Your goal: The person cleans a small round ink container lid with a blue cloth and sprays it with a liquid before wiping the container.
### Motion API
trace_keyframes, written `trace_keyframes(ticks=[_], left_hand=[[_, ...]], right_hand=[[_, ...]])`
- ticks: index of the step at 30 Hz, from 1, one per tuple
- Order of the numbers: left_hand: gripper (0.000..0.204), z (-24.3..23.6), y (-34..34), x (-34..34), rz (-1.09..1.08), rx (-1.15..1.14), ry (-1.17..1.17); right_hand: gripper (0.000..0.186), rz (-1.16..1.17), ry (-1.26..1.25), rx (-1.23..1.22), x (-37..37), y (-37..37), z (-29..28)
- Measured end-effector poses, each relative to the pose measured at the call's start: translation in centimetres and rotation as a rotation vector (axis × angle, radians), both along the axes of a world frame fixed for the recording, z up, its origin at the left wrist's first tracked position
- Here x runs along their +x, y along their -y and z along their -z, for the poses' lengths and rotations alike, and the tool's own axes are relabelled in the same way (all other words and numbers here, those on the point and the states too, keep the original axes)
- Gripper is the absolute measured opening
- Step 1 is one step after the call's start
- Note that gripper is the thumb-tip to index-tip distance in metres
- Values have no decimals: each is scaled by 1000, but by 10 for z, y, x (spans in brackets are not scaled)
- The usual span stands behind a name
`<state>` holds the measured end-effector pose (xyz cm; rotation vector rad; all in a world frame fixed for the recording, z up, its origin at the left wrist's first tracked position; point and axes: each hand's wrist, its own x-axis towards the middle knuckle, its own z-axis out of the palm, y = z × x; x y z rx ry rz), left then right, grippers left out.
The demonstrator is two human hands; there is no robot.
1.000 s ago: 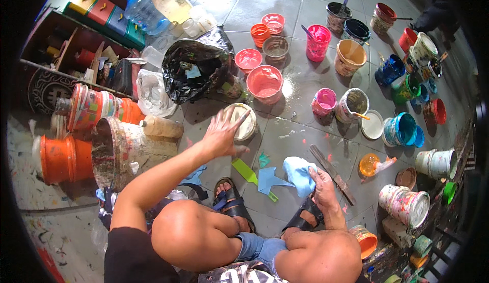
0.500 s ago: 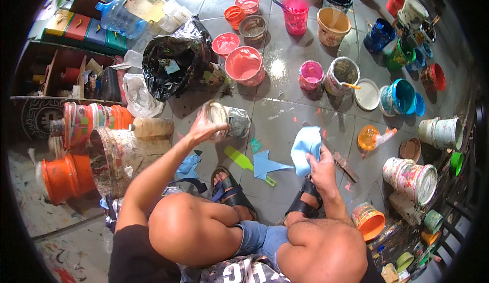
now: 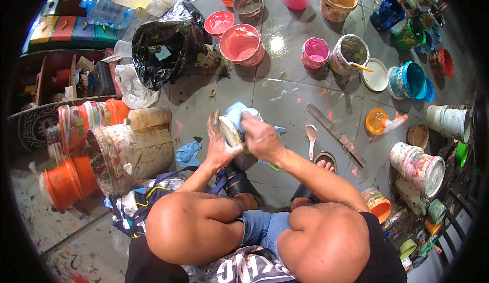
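Observation:
In front of my feet, my left hand (image 3: 221,149) grips a pale paint container (image 3: 231,132) by its side, tipped with its rimmed end toward the left. My right hand (image 3: 262,141) holds a light blue cloth (image 3: 235,111) against the top of this container, which is partly hidden by both hands. Pieces of blue and green scrap lie mostly hidden beneath my hands. A white spoon (image 3: 310,138) and a long flat stained bar (image 3: 336,135) lie to the right, and crumpled blue cloth (image 3: 187,153) lies to the left.
Pink and red paint pots (image 3: 242,46) and a black bag (image 3: 163,38) stand ahead. Several blue, green and red buckets (image 3: 407,82) line the right. Stacked orange buckets (image 3: 71,176) and a large stained bucket (image 3: 127,158) lie left, near a wooden shelf box (image 3: 46,74).
My right hand has moved left and forward, bringing the blue cloth onto the container. My left hand has lifted and tilted the container, which earlier stood on the floor.

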<state>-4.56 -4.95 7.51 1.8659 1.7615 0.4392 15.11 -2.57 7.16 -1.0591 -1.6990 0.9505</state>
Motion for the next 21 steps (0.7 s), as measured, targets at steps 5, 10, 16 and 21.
trace_keyframes(ticks=[5, 10, 16, 21], left_hand=[[116, 12, 4, -4, 5, 53, 3], [119, 11, -3, 1, 17, 131, 67], [121, 7, -2, -2, -2, 95, 89], [121, 1, -11, 7, 70, 107, 50]], right_hand=[[26, -42, -7, 100, -2, 4, 0], [25, -44, 32, -74, -2, -4, 1], [20, -52, 124, -27, 4, 5, 38], [19, 52, 172, -231, 28, -14, 66]])
